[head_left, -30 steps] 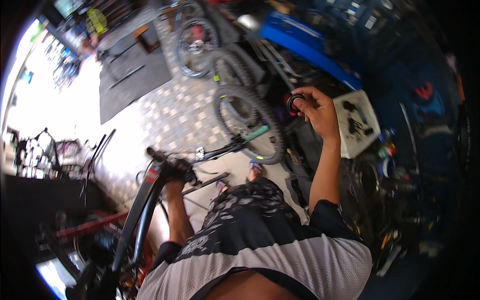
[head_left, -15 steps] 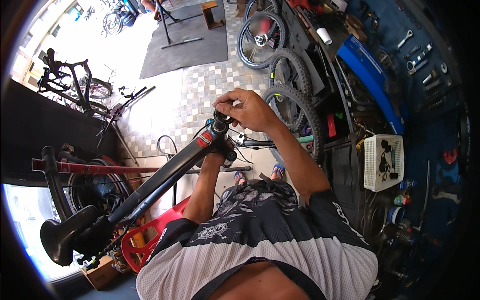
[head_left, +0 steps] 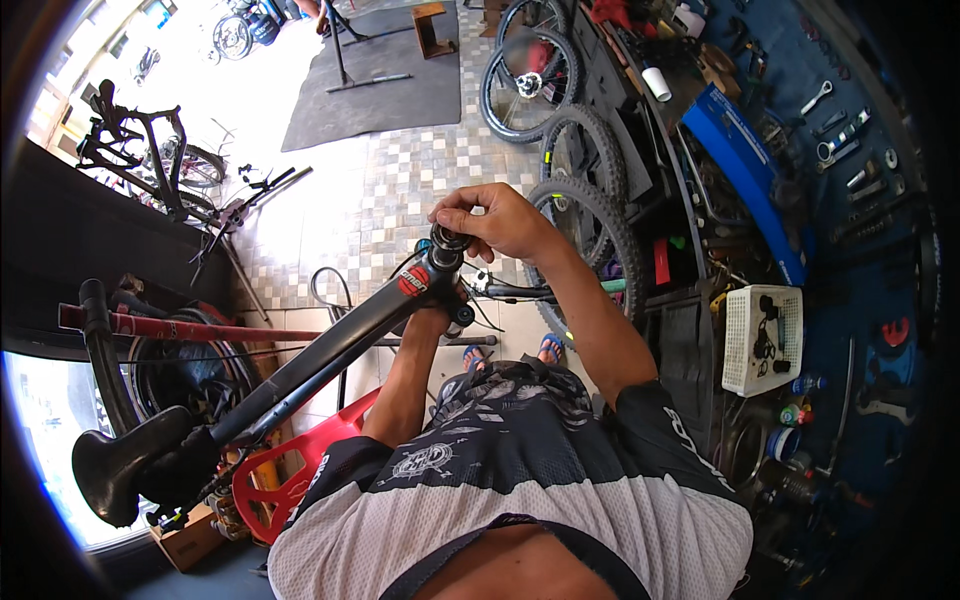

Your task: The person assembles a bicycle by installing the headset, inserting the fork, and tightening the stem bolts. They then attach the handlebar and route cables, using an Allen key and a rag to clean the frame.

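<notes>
A black bicycle frame (head_left: 310,360) slants across in front of me, its saddle (head_left: 125,455) at the lower left. My right hand (head_left: 500,222) is at the upper end of the head tube (head_left: 444,262), thumb and fingers closed on a dark headset ring (head_left: 452,238). That ring sits on or just over the tube's opening; I cannot tell whether it is seated. Beneath the head tube is my left hand (head_left: 430,320), close against the frame's underside. Its fingers are hidden behind the frame.
Several bicycle wheels (head_left: 590,240) lean against the dark cabinets at the right. A white basket (head_left: 735,345) holds small black parts beside a tool wall. A red plastic chair (head_left: 262,490) stands under the frame. Another bare frame (head_left: 170,160) is at the far left.
The ring and my right fingers have come down slightly closer to the head tube's end. My left hand stays beneath the frame. The whole view has shifted a little.
</notes>
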### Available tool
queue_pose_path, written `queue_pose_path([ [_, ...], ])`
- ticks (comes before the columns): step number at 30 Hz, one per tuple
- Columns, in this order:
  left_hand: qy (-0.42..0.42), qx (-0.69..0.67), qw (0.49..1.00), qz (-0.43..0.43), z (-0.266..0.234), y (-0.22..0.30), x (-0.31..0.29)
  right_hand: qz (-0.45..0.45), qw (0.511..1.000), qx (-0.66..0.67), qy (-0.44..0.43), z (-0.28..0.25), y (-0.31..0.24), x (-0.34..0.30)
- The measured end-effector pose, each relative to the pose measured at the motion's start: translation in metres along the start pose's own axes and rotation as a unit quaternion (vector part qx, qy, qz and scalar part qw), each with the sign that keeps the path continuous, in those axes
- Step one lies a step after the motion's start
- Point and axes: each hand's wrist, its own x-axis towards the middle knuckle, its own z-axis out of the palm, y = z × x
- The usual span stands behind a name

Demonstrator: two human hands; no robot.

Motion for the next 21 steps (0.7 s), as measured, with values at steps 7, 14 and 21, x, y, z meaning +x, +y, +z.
queue_pose_path([
  [7,0.003,-0.017,1.0,-0.016,-0.004,-0.002,0.005,0.019,0.999,0.046,-0.018,-0.002,0.009,0.005],
  [14,-0.019,-0.01,1.0,0.01,-0.008,-0.006,0.01,-0.033,0.997,-0.057,0.035,0.004,0.011,0.001],
  [21,-0.016,-0.007,1.0,0.002,-0.005,-0.003,0.008,-0.242,0.883,-0.38,0.13,0.005,-0.006,-0.028],
])
